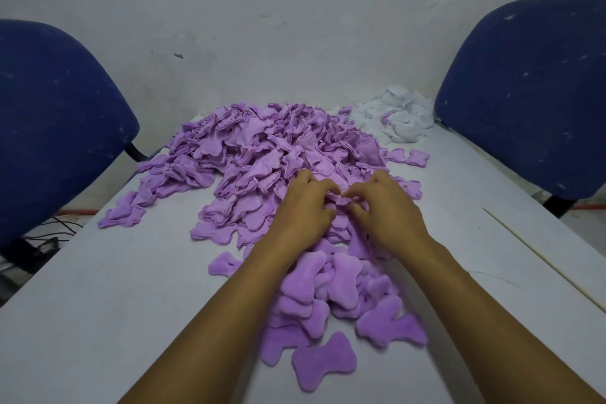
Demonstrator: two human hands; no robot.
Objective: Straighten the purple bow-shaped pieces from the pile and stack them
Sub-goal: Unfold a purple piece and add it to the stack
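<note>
Currently left hand and right hand pinch one crumpled purple bow-shaped fabric piece between them, at the near edge of the big purple pile on the white desk. Best to pull both lobes outward evenly, flatten it, then lay it aligned on the straightened plush purple bows nearer the body.

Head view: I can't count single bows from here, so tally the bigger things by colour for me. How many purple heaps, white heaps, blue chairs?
Purple: 2, the big pile and the near heap between the forearms.
White: 1, the fluffy heap at the far end.
Blue: 2, the left chair and the right chair.
Total: 5.
</note>
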